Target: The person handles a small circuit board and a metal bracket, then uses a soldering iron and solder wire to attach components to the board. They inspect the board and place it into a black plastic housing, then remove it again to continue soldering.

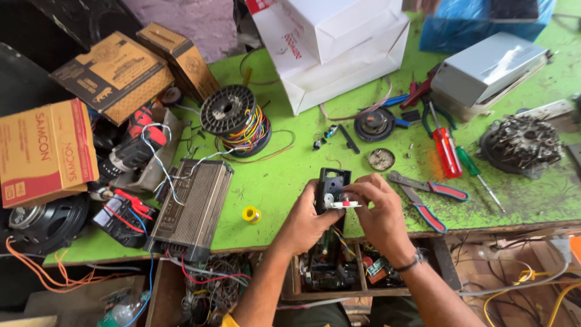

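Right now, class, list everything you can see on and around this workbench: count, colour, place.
black module: one, black with a white-and-red part, held over the bench edge
wire spool: one, black, multicoloured wire, bench centre-left
ribbed metal unit: one, grey, bench left
tape roll: one, yellow, beside the module
pliers: one, red-and-blue handles, right of the hands
screwdrivers: two, red and green, right
cardboard boxes: three, brown, upper left
white boxes: two, top centre
left hand: grips the module
right hand: pinches the white part

Packages on the green bench: orange rectangular cardboard carton (43, 151) at far left, two brown printed cardboard boxes (115, 75) and (181, 59) tilted at upper left, large open white cardboard box (339, 48) at top centre, blue plastic-wrapped package (478, 24) at top right, no screens.
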Demonstrator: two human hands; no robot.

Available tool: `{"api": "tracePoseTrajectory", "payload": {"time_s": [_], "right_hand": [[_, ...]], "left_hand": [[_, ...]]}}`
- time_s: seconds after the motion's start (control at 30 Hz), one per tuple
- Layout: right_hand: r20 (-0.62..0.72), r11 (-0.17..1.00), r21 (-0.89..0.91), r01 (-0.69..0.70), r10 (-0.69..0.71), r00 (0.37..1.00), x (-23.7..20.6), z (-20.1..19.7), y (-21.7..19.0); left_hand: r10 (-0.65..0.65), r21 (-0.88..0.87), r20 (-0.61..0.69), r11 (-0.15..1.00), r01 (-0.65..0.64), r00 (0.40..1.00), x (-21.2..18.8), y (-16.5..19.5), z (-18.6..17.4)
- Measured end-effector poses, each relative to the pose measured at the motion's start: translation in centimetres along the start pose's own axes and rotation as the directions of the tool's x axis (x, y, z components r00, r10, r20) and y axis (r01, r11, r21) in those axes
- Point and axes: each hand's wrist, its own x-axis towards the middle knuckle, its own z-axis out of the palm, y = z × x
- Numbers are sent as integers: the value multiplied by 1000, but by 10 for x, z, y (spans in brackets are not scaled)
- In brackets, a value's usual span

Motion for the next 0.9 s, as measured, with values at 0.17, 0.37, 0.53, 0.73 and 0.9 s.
{"api": "tracePoseTrajectory", "payload": {"time_s": [0.17, 0.37, 0.53, 0.73, 0.9], "right_hand": [[363, 999, 51, -13, -7, 932, -23, -45, -43], [356, 968, -151, 199, -135, 925, -58, -52, -60], [280, 965, -141, 220, -174, 944, -79, -55, -56], [273, 943, -199, 265, -206, 940, -92, -56, -60], [383, 934, -263, 243, -130, 914, -98, -60, -75]], "left_hand": [[-147, -46, -98, 989, 143, 984, -45, -16, 18], [-146, -329, -74, 937, 114, 986, -87, -16, 51], [-155, -346, -24, 928, 137, 988, -107, -19, 64], [-207, -485, 131, 839, 245, 970, -126, -24, 63], [-111, -589, 168, 786, 190, 980, -138, -25, 56]]}}
